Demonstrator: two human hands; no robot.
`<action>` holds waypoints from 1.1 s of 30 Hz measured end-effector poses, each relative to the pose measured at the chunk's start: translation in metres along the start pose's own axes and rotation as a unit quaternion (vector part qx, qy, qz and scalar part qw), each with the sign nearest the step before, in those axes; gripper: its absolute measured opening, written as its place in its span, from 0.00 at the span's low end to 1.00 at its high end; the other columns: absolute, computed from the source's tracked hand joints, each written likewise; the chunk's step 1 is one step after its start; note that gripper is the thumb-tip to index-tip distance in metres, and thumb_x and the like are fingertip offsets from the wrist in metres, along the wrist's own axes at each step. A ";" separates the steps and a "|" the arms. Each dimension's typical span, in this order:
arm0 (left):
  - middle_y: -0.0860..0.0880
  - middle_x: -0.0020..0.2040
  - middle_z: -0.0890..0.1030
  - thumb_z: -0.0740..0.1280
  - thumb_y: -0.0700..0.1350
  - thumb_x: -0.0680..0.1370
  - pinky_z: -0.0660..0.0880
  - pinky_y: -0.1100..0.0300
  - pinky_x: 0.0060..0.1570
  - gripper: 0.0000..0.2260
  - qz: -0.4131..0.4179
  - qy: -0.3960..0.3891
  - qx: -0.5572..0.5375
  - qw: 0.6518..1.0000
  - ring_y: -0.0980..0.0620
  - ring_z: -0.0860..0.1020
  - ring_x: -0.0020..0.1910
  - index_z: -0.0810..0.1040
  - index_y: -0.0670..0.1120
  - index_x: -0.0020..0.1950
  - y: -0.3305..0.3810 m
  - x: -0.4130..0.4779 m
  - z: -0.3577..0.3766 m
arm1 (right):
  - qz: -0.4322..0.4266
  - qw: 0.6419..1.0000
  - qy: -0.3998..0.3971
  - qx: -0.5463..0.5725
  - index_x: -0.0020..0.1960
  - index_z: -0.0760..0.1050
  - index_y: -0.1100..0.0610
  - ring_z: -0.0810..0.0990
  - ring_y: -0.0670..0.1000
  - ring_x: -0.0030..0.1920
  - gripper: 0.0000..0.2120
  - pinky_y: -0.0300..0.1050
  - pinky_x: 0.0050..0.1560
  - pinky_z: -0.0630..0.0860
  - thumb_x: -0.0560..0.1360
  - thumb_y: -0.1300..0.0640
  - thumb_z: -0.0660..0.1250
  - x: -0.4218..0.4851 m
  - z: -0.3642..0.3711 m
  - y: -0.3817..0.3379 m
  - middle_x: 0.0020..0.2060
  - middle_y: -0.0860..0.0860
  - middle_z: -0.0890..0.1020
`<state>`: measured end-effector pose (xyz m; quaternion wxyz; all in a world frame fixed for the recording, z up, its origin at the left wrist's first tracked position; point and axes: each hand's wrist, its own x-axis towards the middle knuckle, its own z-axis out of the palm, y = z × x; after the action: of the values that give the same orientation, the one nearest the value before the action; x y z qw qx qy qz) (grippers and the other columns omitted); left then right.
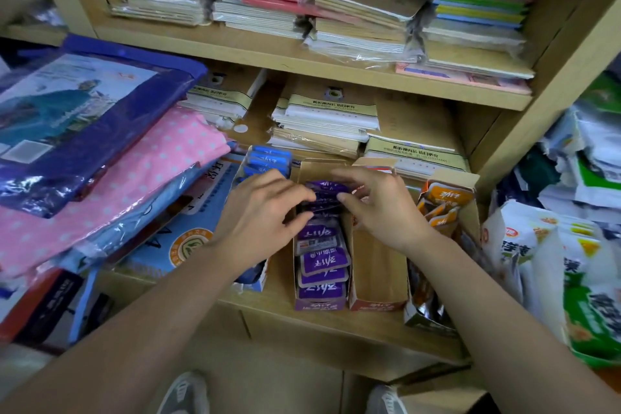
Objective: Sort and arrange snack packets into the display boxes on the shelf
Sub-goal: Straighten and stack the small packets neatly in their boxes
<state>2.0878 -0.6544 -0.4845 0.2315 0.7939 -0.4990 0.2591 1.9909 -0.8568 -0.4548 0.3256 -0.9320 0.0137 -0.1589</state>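
Note:
A purple display box (pixel 320 305) on the lower shelf holds a row of purple snack packets (pixel 323 260). Over its far half, my left hand (pixel 265 212) and my right hand (pixel 376 208) meet, each pinching the purple packets (pixel 325 187) at the back of the row. To the left, blue packets (pixel 268 158) stand in a blue box (pixel 253 279), mostly hidden under my left hand. Right of the purple box sits a red-fronted box (pixel 378 304) with a bare cardboard floor. Further right, orange packets (pixel 442 203) fill another box (pixel 468 178).
Wrapped notebook stacks (pixel 331 118) lie behind the boxes and on the upper shelf (pixel 302 57). Pink dotted and blue plastic-wrapped goods (pixel 100 158) pile up at the left. Large white and green snack bags (pixel 554 265) crowd the right. My shoes show below the shelf edge.

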 end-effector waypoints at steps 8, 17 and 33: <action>0.55 0.59 0.83 0.71 0.61 0.74 0.68 0.52 0.53 0.25 -0.028 -0.103 0.020 0.994 0.50 0.75 0.59 0.78 0.53 0.68 -0.005 0.012 0.003 | 0.014 0.998 -0.055 -0.026 0.70 0.73 0.48 0.69 0.34 0.60 0.27 0.25 0.57 0.70 0.73 0.53 0.76 -0.017 -0.010 -0.001 0.60 0.37 0.74; 0.54 0.38 0.81 0.74 0.51 0.74 0.71 0.54 0.45 0.03 -0.100 -0.030 -0.062 0.993 0.52 0.76 0.44 0.85 0.54 0.46 -0.008 0.024 0.013 | -0.060 0.985 -0.064 -0.145 0.56 0.83 0.51 0.71 0.45 0.60 0.13 0.49 0.54 0.81 0.71 0.52 0.77 -0.021 0.004 0.011 0.56 0.46 0.73; 0.58 0.44 0.79 0.74 0.61 0.71 0.70 0.60 0.45 0.15 -0.047 -0.071 -0.154 0.984 0.58 0.73 0.46 0.84 0.53 0.49 -0.002 0.003 -0.019 | 0.032 0.990 0.090 -0.102 0.43 0.81 0.58 0.80 0.46 0.40 0.07 0.39 0.38 0.77 0.76 0.54 0.73 0.009 0.013 0.015 0.39 0.48 0.83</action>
<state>2.0877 -0.6436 -0.4680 0.3270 0.7877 -0.5102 0.1110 2.0047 -0.8615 -0.4710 0.2316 -0.9411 0.0890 -0.2297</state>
